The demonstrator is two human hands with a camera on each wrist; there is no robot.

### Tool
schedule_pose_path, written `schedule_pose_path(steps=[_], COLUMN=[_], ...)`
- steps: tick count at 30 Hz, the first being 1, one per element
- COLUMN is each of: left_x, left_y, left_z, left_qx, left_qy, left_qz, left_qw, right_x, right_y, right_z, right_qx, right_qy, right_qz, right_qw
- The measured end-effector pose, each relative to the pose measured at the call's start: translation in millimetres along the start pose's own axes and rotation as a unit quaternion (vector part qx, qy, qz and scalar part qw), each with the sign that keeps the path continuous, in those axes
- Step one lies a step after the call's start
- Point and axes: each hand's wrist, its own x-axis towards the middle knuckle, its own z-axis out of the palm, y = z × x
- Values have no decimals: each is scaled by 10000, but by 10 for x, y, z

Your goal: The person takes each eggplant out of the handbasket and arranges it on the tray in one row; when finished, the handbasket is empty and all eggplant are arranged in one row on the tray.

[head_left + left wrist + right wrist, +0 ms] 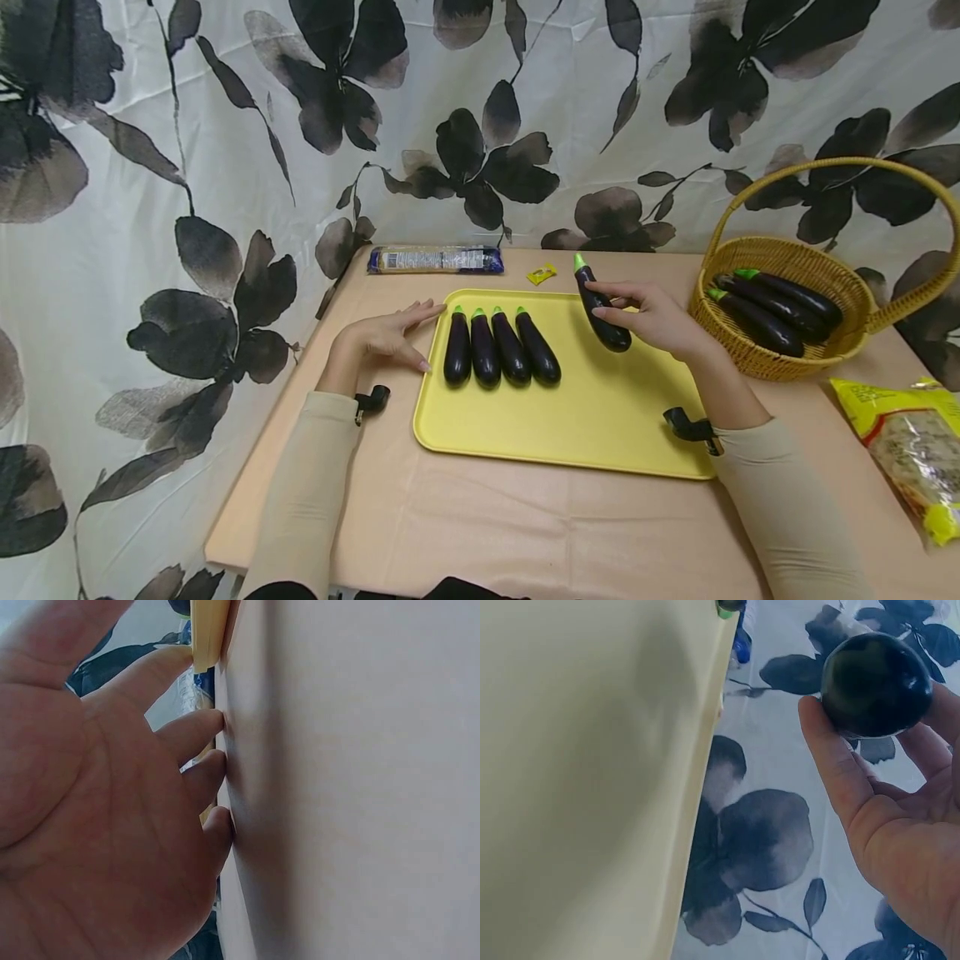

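In the head view, my right hand (651, 315) grips a dark purple eggplant (597, 307) between thumb and fingers, its green stem end pointing away from me. The eggplant is held above the yellow tray (615, 408), toward its far right part; the right wrist view shows its round bottom end (876, 686) in the fingers. Several eggplants (500, 348) lie side by side on the tray's left half, stems to the far side. My left hand (386, 335) is at the tray's left edge, fingers extended, thumb at the rim; in the left wrist view its fingertips (217, 829) meet the tabletop.
A wicker basket (780, 367) with a tall handle stands at the right, holding several eggplants (780, 304). Behind the tray lie a long blue-ended packet (437, 260) and a small yellow wrapper (542, 273). A yellow bag (911, 454) lies at the right edge. Floral cloth hangs behind the table.
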Motion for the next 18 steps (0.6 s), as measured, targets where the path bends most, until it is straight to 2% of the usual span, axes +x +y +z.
schedule_pose_path(steps=[7, 18], left_x=[-3, 2], left_y=[-25, -6], left_z=[6, -11], left_qx=[33, 102], left_qy=[12, 9], left_qz=[-25, -74], left_qw=[10000, 9999], right_x=[66, 127], right_y=[15, 36], right_z=[119, 319], right_qx=[-58, -268], right_qy=[-218, -834], right_qz=[61, -123], right_qw=[9997, 9961])
